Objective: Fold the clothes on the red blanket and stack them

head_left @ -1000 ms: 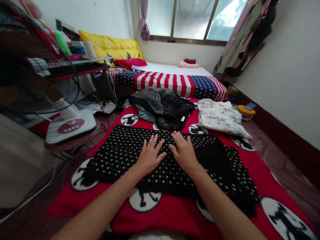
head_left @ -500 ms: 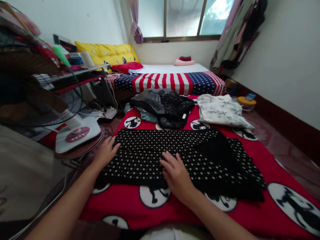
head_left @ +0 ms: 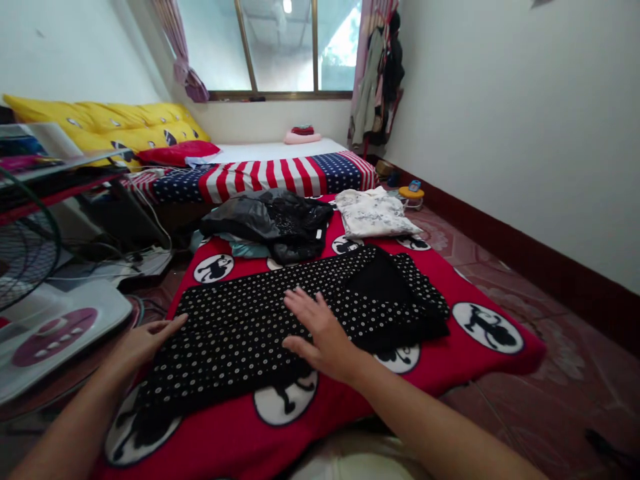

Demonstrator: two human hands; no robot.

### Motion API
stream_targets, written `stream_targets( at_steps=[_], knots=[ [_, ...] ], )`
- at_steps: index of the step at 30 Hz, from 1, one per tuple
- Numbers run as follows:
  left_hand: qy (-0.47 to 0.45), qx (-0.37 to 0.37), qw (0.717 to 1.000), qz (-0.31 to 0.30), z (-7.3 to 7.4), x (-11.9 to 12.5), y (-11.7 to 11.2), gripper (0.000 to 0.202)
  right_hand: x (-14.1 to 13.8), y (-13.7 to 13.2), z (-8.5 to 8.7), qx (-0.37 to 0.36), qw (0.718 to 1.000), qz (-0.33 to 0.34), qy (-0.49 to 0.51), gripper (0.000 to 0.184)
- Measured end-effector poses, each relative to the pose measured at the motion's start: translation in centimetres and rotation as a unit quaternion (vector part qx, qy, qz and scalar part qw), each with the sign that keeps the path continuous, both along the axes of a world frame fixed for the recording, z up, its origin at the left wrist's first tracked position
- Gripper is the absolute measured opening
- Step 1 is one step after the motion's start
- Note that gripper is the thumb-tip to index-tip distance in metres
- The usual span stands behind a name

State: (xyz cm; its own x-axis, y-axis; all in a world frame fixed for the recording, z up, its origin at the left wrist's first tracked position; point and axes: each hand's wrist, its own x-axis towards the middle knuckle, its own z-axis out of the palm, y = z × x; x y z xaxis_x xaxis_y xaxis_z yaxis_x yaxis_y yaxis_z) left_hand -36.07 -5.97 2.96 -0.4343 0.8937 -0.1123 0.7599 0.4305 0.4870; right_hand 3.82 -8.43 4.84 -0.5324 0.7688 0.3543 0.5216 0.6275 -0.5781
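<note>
A black garment with small white dots (head_left: 235,333) lies folded flat on a red blanket with white round cat prints (head_left: 345,420). Its right part shows a plain black opening. At its left edge, my left hand (head_left: 145,343) has its fingers together, closed on the cloth's border. My right hand (head_left: 323,337) rests open over the garment's middle, palm down, with thumb and fingers apart. Behind it lie a crumpled dark sheer garment (head_left: 270,220) with a light blue cloth (head_left: 245,248) under it, and a folded white patterned garment (head_left: 375,213).
To the left stands a fan with a white base (head_left: 65,333), near a low shelf and cables. A bed with a flag-patterned cover (head_left: 260,179) is at the back under a window. A yellow-lidded container (head_left: 411,193) sits on the tiled floor to the right.
The view has swung right and the scene has tilted. My left hand's fingers have drawn together at the garment's left edge. My right hand stays open over the middle, its thumb now spread.
</note>
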Motion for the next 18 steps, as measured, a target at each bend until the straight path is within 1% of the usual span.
stream_targets(
  at_steps=[2, 4, 6, 8, 10, 13, 15, 17, 18],
  knots=[
    [-0.014, -0.009, 1.000, 0.021, -0.7, -0.6, 0.8, 0.060, 1.7, 1.9, -0.4, 0.006, 0.992, -0.080, -0.099, 0.063],
    [-0.025, -0.009, 1.000, 0.016, -1.2, -1.0, 1.3, 0.062, 2.8, 3.0, -0.8, 0.004, 0.978, -0.124, -0.170, 0.064],
    [-0.040, -0.014, 0.999, 0.007, -1.4, -1.0, 1.4, 0.061, 2.7, 3.3, -1.0, 0.034, 0.971, -0.154, -0.181, 0.066],
    [-0.045, -0.016, 0.999, -0.005, -1.3, -0.7, 1.3, 0.058, 1.9, 3.0, -1.3, 0.082, 0.968, -0.172, -0.161, 0.066],
    [-0.055, -0.026, 0.998, -0.022, -1.1, -0.3, 0.9, 0.055, 0.8, 2.8, -1.9, 0.091, 0.973, -0.144, -0.157, 0.063],
    [-0.109, -0.034, 0.993, -0.032, -0.3, 0.7, 0.2, 0.055, -1.0, 2.7, -2.3, 0.031, 0.979, -0.102, -0.173, 0.058],
    [-0.153, -0.006, 0.988, -0.026, 0.5, 1.5, -0.2, 0.055, -2.5, 2.6, -1.8, 0.003, 0.986, -0.088, -0.142, 0.053],
    [-0.183, 0.033, 0.982, -0.018, 1.8, 2.5, -0.7, 0.056, -4.7, 2.2, -0.7, -0.015, 0.997, -0.048, -0.066, 0.053],
    [-0.190, 0.051, 0.980, -0.018, 2.6, 3.1, -0.8, 0.057, -6.0, 1.9, -0.1, -0.033, 0.999, -0.021, -0.016, 0.057]
  ],
)
